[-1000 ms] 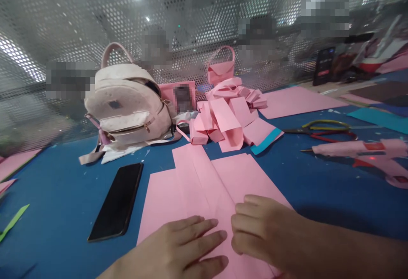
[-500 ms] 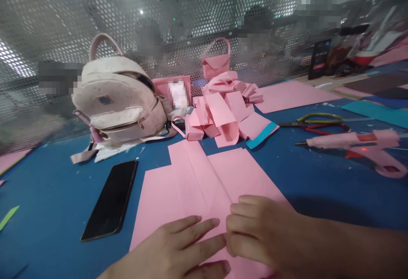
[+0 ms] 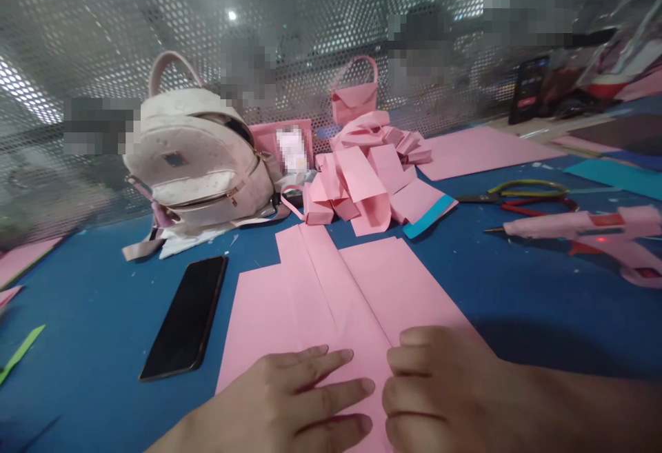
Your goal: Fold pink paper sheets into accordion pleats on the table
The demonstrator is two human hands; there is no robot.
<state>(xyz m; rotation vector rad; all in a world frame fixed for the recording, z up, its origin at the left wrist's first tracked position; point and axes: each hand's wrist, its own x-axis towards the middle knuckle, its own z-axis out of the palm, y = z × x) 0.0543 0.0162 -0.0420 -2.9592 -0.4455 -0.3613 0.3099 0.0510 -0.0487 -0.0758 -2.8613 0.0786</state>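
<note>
A folded strip of pink paper (image 3: 331, 280) lies lengthwise over a wider pink sheet (image 3: 383, 260) on the blue table. My left hand (image 3: 289, 398) rests flat on the strip, its fingers spread and pointing right. Close by on the right, my right hand (image 3: 439, 391) is closed, with curled fingers along the strip's right folded edge. Its thumb and what lies under the fingers are hidden. A narrow gap separates the fingertips of the two hands.
Left lies a black phone (image 3: 186, 318); behind it stands a cream backpack (image 3: 207, 156). Folded pink paper pieces (image 3: 362, 184) are heaped ahead, near a small pink paper bag (image 3: 354, 101). On the right are scissors (image 3: 527, 194), a pink glue gun (image 3: 579, 225) and a teal strip (image 3: 615, 177).
My right hand has shifted right along the paper, widening the gap from my left hand. The left hand stays nearly in place, and the view has turned slightly.
</note>
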